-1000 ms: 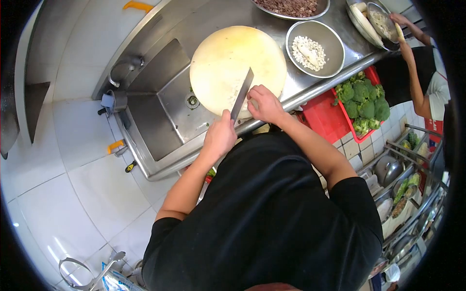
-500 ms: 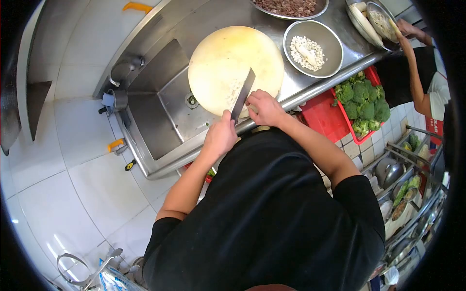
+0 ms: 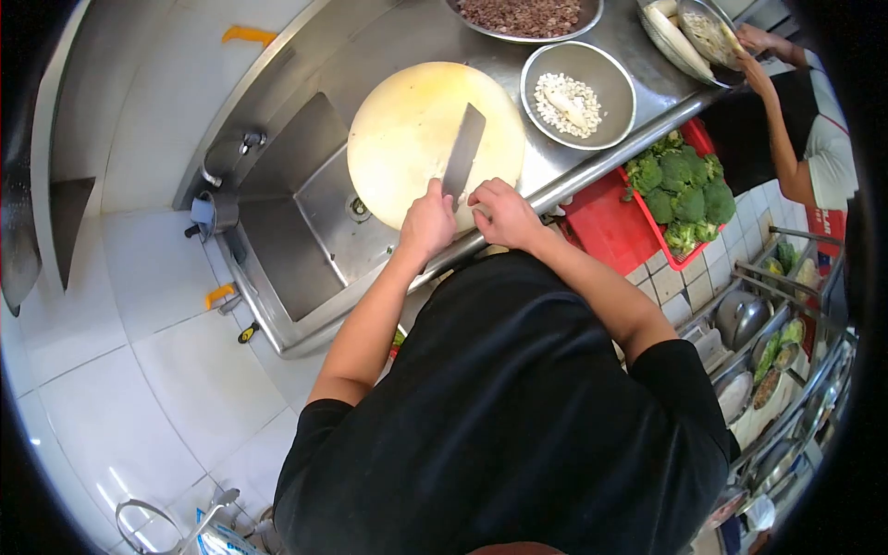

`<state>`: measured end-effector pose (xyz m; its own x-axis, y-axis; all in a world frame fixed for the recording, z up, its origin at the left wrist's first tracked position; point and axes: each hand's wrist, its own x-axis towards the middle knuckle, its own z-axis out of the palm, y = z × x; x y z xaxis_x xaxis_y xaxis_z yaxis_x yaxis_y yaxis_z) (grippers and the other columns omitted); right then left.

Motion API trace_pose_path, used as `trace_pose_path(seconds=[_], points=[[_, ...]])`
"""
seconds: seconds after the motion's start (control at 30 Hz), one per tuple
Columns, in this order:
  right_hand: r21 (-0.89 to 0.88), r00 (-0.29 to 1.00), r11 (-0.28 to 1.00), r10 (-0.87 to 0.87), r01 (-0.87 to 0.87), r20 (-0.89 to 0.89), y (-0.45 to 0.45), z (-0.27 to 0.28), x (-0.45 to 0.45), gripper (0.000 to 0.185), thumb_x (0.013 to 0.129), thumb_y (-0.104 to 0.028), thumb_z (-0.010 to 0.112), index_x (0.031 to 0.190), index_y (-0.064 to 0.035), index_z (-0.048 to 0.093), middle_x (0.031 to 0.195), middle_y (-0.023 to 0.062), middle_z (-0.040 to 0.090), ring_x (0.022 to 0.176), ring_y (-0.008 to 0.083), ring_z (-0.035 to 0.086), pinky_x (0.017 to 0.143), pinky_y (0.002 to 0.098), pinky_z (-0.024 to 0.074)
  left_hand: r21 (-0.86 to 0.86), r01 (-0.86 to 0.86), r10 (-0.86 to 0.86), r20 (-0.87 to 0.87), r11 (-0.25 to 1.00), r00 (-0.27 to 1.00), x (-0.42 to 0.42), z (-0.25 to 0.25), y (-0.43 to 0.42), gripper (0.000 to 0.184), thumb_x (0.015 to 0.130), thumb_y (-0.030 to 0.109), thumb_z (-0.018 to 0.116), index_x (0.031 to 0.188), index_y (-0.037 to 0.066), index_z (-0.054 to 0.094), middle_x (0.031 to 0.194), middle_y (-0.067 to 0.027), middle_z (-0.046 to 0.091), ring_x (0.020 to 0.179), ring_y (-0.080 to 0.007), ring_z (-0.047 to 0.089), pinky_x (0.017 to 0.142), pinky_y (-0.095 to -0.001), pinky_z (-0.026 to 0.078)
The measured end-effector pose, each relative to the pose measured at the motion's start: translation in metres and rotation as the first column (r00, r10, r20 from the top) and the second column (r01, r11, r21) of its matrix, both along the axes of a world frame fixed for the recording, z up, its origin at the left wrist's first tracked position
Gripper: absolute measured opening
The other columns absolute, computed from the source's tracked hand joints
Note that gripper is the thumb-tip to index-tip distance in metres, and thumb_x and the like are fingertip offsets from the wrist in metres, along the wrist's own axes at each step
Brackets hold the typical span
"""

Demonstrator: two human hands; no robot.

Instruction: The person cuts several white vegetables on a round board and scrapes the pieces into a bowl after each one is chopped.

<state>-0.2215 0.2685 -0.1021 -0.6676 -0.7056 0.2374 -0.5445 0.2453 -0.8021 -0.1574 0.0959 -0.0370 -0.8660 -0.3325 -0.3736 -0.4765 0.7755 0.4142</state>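
From my remote station I have the left hand (image 3: 430, 222) closed around the handle of a grey metal knife with a broad flat blade (image 3: 465, 150); the handle is covered by the fist, only the blade shows. Knife is over the round pale-yellow chopping board (image 3: 407, 116), blade pointing away from the body; can't tell if its edge touches the board. Right hand (image 3: 509, 217) is just beside the blade, fingers curled, over the board's near right edge; fingertips tucked, so I can't tell whether they grip anything. Hands apart, small gap. Pale bits (image 3: 437, 168) near the blade, too small to identify.

Board covers part of the stainless steel sink (image 3: 277, 245). On the steel surface (image 3: 659, 91): a round steel bowl (image 3: 616, 85) with white diced pieces (image 3: 566, 106); further off, a second bowl of reddish-brown bits (image 3: 523, 17), cut off by the top edge. Red plastic basket (image 3: 700, 139) of green broccoli (image 3: 683, 190) lower right, partly under the surface's rim. Co-worker's arms (image 3: 784, 148) at far right, body lost past the dark lens border. Rack (image 3: 786, 305) contents blurry, mostly unreadable
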Motion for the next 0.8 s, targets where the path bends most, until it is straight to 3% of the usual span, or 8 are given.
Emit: trace_pose_path(seconds=[0.27, 0.4, 0.43, 0.5, 0.57, 0.67, 0.73, 0.8], points=[[-0.016, 0.961, 0.962, -0.273, 0.274, 0.044, 0.025, 0.011, 0.006, 0.018, 0.084, -0.012, 0.072, 0.101, -0.0055, 0.068, 0.100, 0.0147, 0.067, 0.101, 0.0359, 0.064, 0.091, 0.0451, 0.0538, 0.146, 0.010, -0.004, -0.041, 0.989, 0.999, -0.020, -0.010, -0.016, 0.026, 0.105, 0.023, 0.051, 0.120, 0.002, 0.053, 0.098, -0.0324, 0.071, 0.096, -0.0521, 0.069, 0.084, -0.0587, 0.053], [0.044, 0.954, 0.955, -0.289, 0.293, -0.086, -0.020, -0.010, 0.012, 0.031, 0.084, -0.018, 0.074, 0.112, -0.0061, 0.070, 0.116, 0.0173, 0.067, 0.118, 0.0373, 0.061, 0.106, 0.0497, 0.0472, 0.192, 0.148, -0.099, -0.244, 0.970, 0.965, -0.005, -0.029, -0.042, 0.027, 0.103, 0.024, 0.056, 0.118, 0.002, 0.056, 0.092, -0.0319, 0.069, 0.089, -0.0508, 0.069, 0.077, -0.0555, 0.053], [0.166, 0.975, 0.963, -0.220, 0.212, 0.030, -0.033, -0.011, 0.007, 0.029, 0.083, -0.017, 0.071, 0.111, -0.0060, 0.072, 0.115, 0.0171, 0.068, 0.118, 0.0375, 0.062, 0.106, 0.0488, 0.0477, 0.240, 0.167, -0.110, -0.232, 0.956, 0.967, -0.003, -0.008, -0.039, 0.026, 0.102, 0.024, 0.057, 0.115, 0.001, 0.058, 0.093, -0.0295, 0.068, 0.089, -0.0469, 0.069, 0.079, -0.0528, 0.053], [0.061, 0.970, 0.969, -0.238, 0.240, -0.041, -0.055, -0.035, 0.007, 0.021, 0.080, -0.017, 0.067, 0.097, -0.0055, 0.073, 0.101, 0.0154, 0.070, 0.108, 0.0380, 0.064, 0.100, 0.0483, 0.0500, 0.265, 0.144, -0.114, -0.125, 0.954, 0.986, -0.007, -0.040, -0.069, 0.026, 0.103, 0.023, 0.055, 0.117, 0.001, 0.059, 0.102, -0.0263, 0.070, 0.098, -0.0435, 0.068, 0.086, -0.0513, 0.052], [0.118, 0.941, 0.938, -0.309, 0.326, -0.139, -0.063, -0.035, 0.018, 0.011, 0.081, -0.015, 0.065, 0.088, -0.0075, 0.069, 0.098, 0.0147, 0.066, 0.103, 0.0365, 0.063, 0.092, 0.0466, 0.0521, 0.271, 0.230, -0.165, -0.240, 0.935, 0.957, -0.013, -0.075, -0.108, 0.033, 0.106, 0.023, 0.053, 0.128, 0.000, 0.057, 0.112, -0.0242, 0.068, 0.099, -0.0408, 0.067, 0.087, -0.0497, 0.052], [0.041, 0.863, 0.868, -0.486, 0.495, -0.142, -0.062, -0.012, 0.046, 0.012, 0.082, -0.013, 0.066, 0.091, -0.0083, 0.070, 0.098, 0.0133, 0.065, 0.102, 0.0360, 0.063, 0.092, 0.0464, 0.0520, 0.451, 0.143, -0.070, -0.175, 0.881, 0.982, -0.010, -0.037, -0.113, 0.044, 0.108, 0.026, 0.053, 0.141, -0.003, 0.049, 0.093, -0.0156, 0.062, 0.063, -0.0244, 0.060, 0.053, -0.0380, 0.051], [-0.031, 0.799, 0.810, -0.584, 0.586, -0.146, -0.051, -0.004, 0.054, 0.008, 0.084, -0.012, 0.066, 0.090, -0.0081, 0.068, 0.097, 0.0127, 0.063, 0.101, 0.0354, 0.062, 0.090, 0.0459, 0.0515, 0.541, 0.192, -0.109, -0.183, 0.819, 0.977, -0.016, -0.019, -0.113, 0.055, 0.109, 0.027, 0.052, 0.151, -0.006, 0.038, 0.075, -0.0092, 0.054, 0.049, -0.0160, 0.049, 0.042, -0.0317, 0.043], [-0.078, 0.733, 0.745, -0.666, 0.662, -0.136, -0.047, 0.003, 0.063, 0.007, 0.086, -0.011, 0.067, 0.092, -0.0076, 0.067, 0.097, 0.0128, 0.063, 0.101, 0.0352, 0.062, 0.090, 0.0454, 0.0518, 0.545, 0.240, -0.138, -0.222, 0.803, 0.965, -0.015, -0.010, -0.114, 0.061, 0.110, 0.027, 0.052, 0.155, -0.007, 0.031, 0.067, -0.0060, 0.048, 0.047, -0.0139, 0.046, 0.042, -0.0309, 0.041]])
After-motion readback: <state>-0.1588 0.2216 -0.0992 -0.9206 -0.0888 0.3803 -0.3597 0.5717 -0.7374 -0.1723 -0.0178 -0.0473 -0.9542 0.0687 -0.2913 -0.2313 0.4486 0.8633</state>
